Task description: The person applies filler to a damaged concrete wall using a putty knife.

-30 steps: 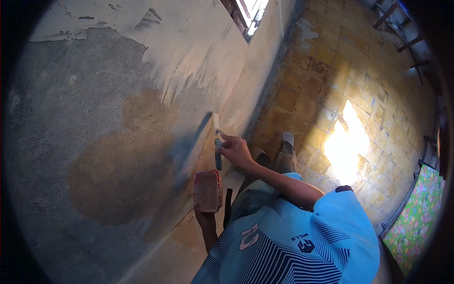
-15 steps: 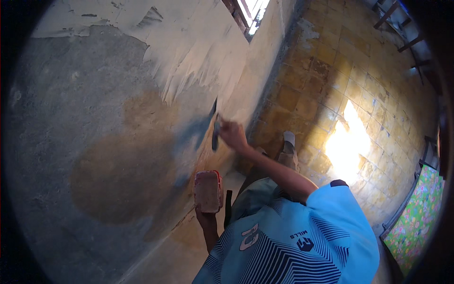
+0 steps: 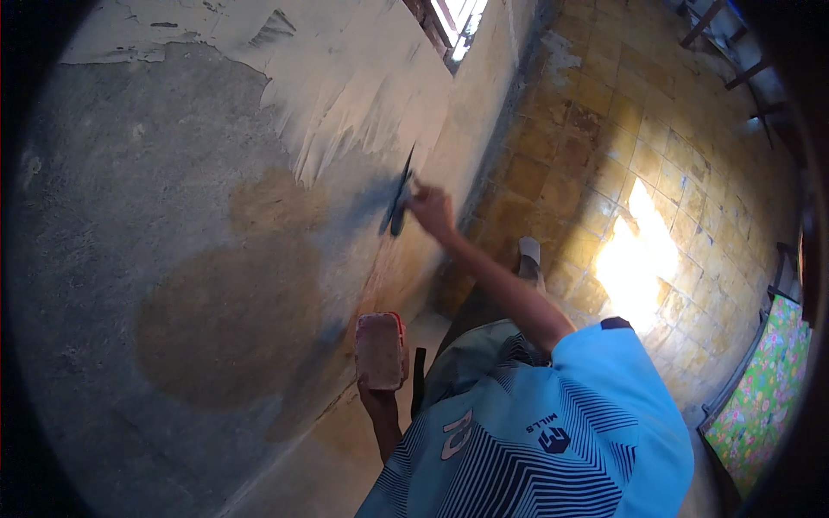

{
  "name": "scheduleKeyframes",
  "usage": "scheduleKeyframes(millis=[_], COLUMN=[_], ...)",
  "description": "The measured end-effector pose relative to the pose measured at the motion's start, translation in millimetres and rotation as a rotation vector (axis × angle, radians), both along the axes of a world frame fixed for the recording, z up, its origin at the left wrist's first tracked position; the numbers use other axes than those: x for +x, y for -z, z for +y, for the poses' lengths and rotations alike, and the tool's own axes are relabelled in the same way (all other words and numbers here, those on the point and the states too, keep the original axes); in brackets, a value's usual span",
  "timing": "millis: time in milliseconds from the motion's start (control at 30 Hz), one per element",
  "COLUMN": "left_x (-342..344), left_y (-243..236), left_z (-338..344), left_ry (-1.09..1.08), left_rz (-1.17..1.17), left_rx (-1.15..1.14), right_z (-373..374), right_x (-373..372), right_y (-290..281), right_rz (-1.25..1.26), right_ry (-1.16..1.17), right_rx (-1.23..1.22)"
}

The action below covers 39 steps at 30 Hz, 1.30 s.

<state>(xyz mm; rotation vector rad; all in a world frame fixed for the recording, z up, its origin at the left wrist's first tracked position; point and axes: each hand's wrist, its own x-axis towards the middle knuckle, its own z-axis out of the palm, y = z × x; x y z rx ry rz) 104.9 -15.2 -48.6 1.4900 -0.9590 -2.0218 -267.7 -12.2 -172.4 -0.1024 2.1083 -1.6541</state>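
My right hand (image 3: pixel 430 210) is closed round the handle of a plastering trowel (image 3: pixel 402 195). The dark blade appears nearly edge-on at the wall, just below a pale coat of plaster (image 3: pixel 367 104); whether it touches cannot be told. Underneath lies rough, bare grey wall (image 3: pixel 181 155). Lower down, my left hand (image 3: pixel 378 401) supports a small rectangular tub (image 3: pixel 379 350) with a reddish rim and pale, plaster-like stuff inside. Most of the left fingers are hidden behind the tub.
Upper centre, a window opening (image 3: pixel 458 30) lets in bright light. Worn yellow tiles cover the floor (image 3: pixel 596 155) to the right, with a sunlit patch (image 3: pixel 639 259). Dark furniture legs (image 3: pixel 704 26) stand at the far right. Flowered green cloth (image 3: pixel 760 393) hangs at the right edge.
My right hand and the trowel have moved up along the wall, toward the plaster coat. My left hand and the tub have stayed almost in place.
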Motion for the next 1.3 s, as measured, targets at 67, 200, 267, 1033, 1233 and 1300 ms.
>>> scheduleKeyframes(millis=[67,200,267,1033,1233,1300], left_x=[-6.9,0.3,-5.4,33.0,28.4,21.2], left_y=[1.3,-7.6,-10.5,1.4,-0.5,-2.9], left_z=[3.0,1.0,2.2,-0.3,4.2,6.5], left_ry=[0.013,-0.004,0.000,-0.066,-0.012,0.001], left_rz=[0.009,-0.033,-0.017,-0.033,-0.017,-0.012], left_rx=[0.022,-0.071,-0.055,-0.043,-0.035,-0.063], right_z=[4.3,51.6,70.3,63.0,28.4,14.2], right_x=[60.2,132.9,121.3,93.5,-27.9,-20.2], right_y=[14.4,-33.8,-23.9,19.1,51.4,58.9], right_rz=[-0.005,-0.059,-0.123,-0.240,-0.003,0.070], right_ry=[-0.114,-0.405,-0.346,-0.266,-0.058,-0.009], right_rx=[-0.002,-0.149,-0.156,-0.063,-0.021,0.021])
